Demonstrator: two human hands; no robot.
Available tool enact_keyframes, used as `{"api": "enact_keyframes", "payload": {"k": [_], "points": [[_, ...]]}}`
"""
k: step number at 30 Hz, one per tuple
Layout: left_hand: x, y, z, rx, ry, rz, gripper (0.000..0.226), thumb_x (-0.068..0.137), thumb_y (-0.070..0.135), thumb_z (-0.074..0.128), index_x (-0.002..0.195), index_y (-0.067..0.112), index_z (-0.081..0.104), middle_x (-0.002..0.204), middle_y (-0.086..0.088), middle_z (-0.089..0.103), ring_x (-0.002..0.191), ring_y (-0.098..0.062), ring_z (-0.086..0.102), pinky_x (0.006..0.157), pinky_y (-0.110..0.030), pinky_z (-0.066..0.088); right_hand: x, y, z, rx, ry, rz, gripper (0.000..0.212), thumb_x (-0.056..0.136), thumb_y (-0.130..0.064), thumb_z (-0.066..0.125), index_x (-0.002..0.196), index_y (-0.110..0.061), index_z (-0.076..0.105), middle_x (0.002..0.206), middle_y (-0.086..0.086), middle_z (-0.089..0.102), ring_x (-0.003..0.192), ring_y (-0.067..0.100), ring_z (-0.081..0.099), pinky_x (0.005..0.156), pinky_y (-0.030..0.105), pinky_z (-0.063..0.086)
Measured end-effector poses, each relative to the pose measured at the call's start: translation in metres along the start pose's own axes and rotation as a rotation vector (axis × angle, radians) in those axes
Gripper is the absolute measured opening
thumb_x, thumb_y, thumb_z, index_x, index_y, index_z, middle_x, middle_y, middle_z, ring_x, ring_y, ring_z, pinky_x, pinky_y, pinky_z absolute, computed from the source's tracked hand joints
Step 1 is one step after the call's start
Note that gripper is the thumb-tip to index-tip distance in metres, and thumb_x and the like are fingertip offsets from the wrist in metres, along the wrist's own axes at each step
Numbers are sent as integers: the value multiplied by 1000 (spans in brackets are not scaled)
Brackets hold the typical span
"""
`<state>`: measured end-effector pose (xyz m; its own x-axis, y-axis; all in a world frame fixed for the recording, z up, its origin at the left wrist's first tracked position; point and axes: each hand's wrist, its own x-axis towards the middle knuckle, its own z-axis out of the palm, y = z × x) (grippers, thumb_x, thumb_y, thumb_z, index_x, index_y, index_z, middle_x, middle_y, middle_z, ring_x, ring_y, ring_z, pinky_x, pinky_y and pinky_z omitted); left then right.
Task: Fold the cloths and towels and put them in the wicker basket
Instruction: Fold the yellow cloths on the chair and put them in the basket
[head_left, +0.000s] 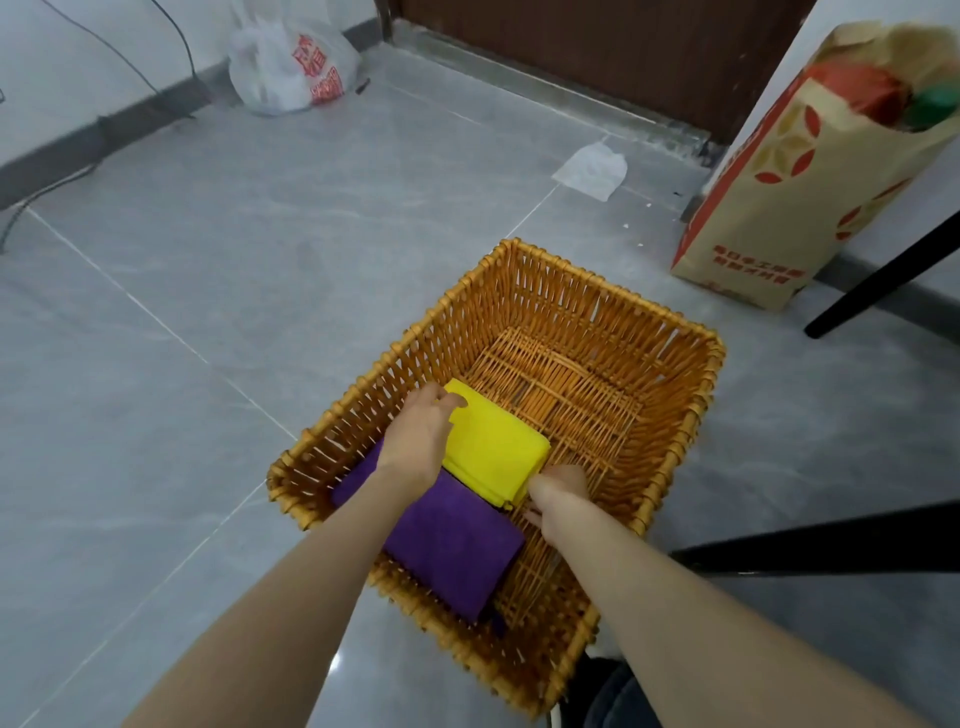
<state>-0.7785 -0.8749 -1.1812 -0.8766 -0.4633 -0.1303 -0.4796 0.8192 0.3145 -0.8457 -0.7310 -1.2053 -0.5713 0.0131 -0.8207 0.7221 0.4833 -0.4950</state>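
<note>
Head view: I am steadying the soft, light yellow cloth (493, 447) at opposite corners in the wicker basket (613, 291); left hand (418, 441) fingers (449, 400) are curling over it, while the right hand (561, 491) is hiding its grip.

Two forearms (675, 582) showing bare, uncovered along whole visible length up to wrists. On left hand (415, 431), back and knuckles showing bare. On right hand (558, 488), back showing bare too (fingers mostly hidden). Person wearing dark bluish-grey garment (608, 691), with only small patch and soft folds showing (which piece of clothing, cannot tell).
</note>
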Motion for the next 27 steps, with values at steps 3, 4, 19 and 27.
{"api": "enact_keyframes", "payload": {"k": [3,4,19,27], "points": [[-4,-1,8,22,-177,-1,46,97,6,44,140,22,43,142,-6,37,130,-26,35,96,-39,46,-9,-1,-2,19,-62,-52,32,92,-7,51,121,-20,53,116,9,59,107,27,57,95,45,50],[-4,-1,11,25,-213,-19,51,96,3,46,142,23,40,146,-6,34,132,-27,34,98,-40,46,-12,-2,-2,13,-110,-57,35,94,-8,48,126,-20,54,119,9,60,108,26,57,97,42,49],[-29,30,-55,-111,-188,-97,50,99,15,44,147,22,32,149,-9,36,135,-27,36,106,-40,38,-77,-35,-57,-18,-203,-83,26,99,-11,38,117,-6,57,93,7,59,89,23,58,81,36,50],[-39,90,-164,-323,120,-93,43,94,10,48,137,15,49,133,-8,57,122,-25,53,101,-30,40,-168,-97,-118,-230,-317,-342,31,99,-10,40,128,-15,49,105,2,61,91,20,60,85,36,50]]}}
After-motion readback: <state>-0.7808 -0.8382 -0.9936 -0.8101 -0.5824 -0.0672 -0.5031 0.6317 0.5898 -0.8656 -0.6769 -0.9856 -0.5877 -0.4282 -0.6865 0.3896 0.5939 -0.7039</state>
